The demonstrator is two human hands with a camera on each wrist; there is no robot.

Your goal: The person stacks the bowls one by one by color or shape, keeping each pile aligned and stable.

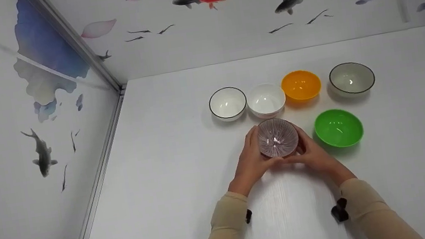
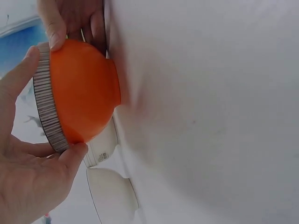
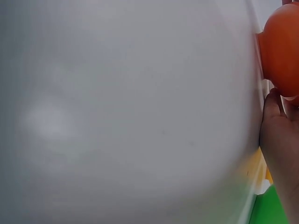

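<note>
Both hands hold a pair of nested bowls at the middle of the table. On top is a striped purple-grey bowl [image 1: 277, 138]; the left wrist view shows its ribbed rim seated in an orange bowl [image 2: 84, 91]. From the left side my left hand [image 1: 250, 160] grips the pair, thumb near the rim and fingers against the orange side. My right hand [image 1: 314, 152] curves round the opposite side, its fingers partly hidden behind the bowls. Seen from the right wrist, the orange bowl's foot is at or just above the tabletop; I cannot tell whether it touches.
Behind the pair, a white bowl with a dark rim [image 1: 228, 104], a plain white bowl [image 1: 266, 101], a yellow-orange bowl [image 1: 301, 86] and a grey-green bowl [image 1: 352, 78] form a row. A green bowl [image 1: 339, 128] stands beside my right hand. Patterned walls border the white table [image 1: 159, 212].
</note>
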